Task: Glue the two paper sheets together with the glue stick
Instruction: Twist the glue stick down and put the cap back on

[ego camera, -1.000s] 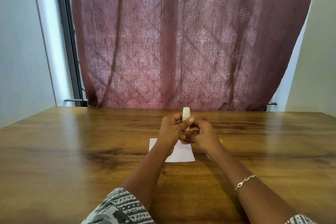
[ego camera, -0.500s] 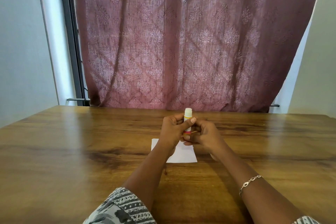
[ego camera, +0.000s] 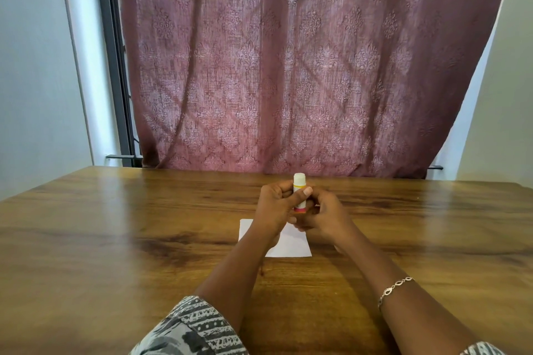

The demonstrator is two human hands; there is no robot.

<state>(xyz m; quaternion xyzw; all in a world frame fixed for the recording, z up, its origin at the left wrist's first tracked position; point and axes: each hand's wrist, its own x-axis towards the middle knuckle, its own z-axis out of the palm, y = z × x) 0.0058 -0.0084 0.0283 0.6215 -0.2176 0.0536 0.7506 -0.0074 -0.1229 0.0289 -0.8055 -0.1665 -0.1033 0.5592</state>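
A white glue stick (ego camera: 299,183) with a yellow band and a red base stands upright above the table, white tip upward. My left hand (ego camera: 277,204) grips its barrel, thumb across the front. My right hand (ego camera: 323,217) holds the red base from below with curled fingers. Under both hands a white paper sheet (ego camera: 291,246) lies flat on the wooden table (ego camera: 115,239). I see only one sheet; my hands and forearms hide part of it. A second sheet does not show.
A maroon patterned curtain (ego camera: 288,66) hangs behind the table's far edge, with a dark window frame (ego camera: 112,66) at the left. Pale walls stand on both sides. Bare wood spreads left and right of the paper.
The hands and the glue stick keep nearly the same pose. My right fingers shift slightly at the base of the stick. The camera has drifted a little.
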